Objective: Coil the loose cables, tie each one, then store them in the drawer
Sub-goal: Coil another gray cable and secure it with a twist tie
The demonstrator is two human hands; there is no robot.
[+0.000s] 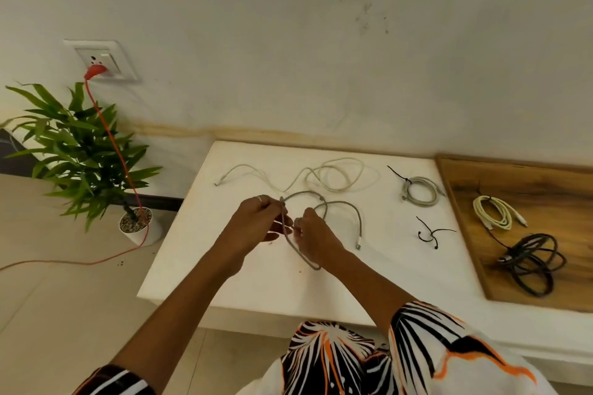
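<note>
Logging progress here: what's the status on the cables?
Both hands, left and right, gripping grey cable, coiling it. White cable loose behind. Three cables coiled. Nothing blocking.

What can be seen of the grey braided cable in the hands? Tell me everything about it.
The grey braided cable looks fabric-sheathed and thin. It is loose and uncoiled, forming a few open loops over the white table. The left hand and the right hand pinch it near the middle, lifting that part; one loop hangs toward the person, reaching the table near the right wrist. One end with a small pale connector lies on the table to the right. No tie is on it.
</note>
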